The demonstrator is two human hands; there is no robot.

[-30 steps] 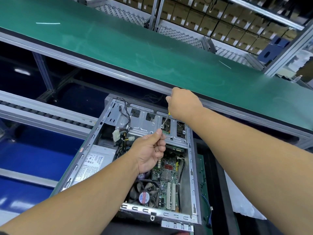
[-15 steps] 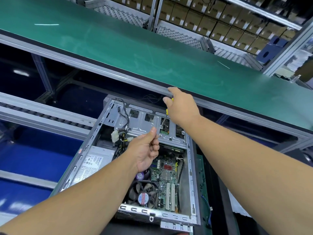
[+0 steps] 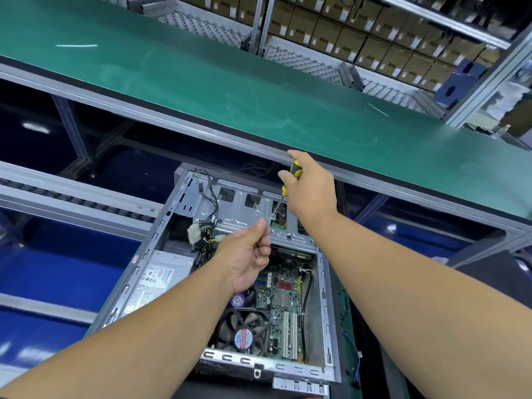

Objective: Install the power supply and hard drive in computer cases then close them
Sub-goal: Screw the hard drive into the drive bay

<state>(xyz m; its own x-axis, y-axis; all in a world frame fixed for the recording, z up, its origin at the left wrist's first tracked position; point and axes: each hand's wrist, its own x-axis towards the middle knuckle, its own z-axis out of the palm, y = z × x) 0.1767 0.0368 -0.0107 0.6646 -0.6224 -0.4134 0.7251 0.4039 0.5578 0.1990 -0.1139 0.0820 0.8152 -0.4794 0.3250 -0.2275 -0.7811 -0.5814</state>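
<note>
Fingers (image 3: pixel 290 180) of the right hand (image 3: pixel 309 194) grip a yellow screwdriver (image 3: pixel 295 170), tip on the drive cage (image 3: pixel 247 217) screw in the open case (image 3: pixel 184 197), left hand (image 3: pixel 244 254) loosely curled, seemingly empty; next, likely steady turning to fasten the drive.
</note>
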